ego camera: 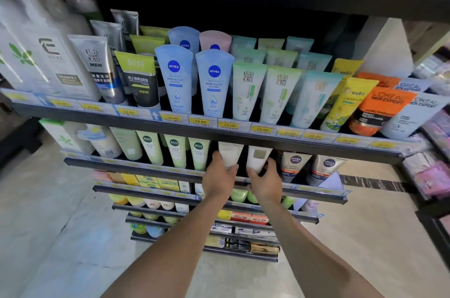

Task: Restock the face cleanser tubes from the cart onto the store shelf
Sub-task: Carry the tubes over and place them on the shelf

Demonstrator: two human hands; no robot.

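Two white face cleanser tubes stand side by side on the second shelf (151,168) from the top of the view. My left hand (219,176) wraps around the lower part of the left white tube (230,152). My right hand (265,182) grips the bottom of the right white tube (258,157), thumb on its right side. Both tubes stand upright, caps down, their tops hidden behind the shelf above. The cart is out of view.
Green tubes (198,156) stand left of my hands and Nivea Men tubes (293,165) right of them. The upper shelf (219,137) holds blue Nivea tubes (213,83), green and yellow tubes and orange L'Oreal tubes (379,110). Lower shelves hold boxes and jars. Pale floor lies on both sides.
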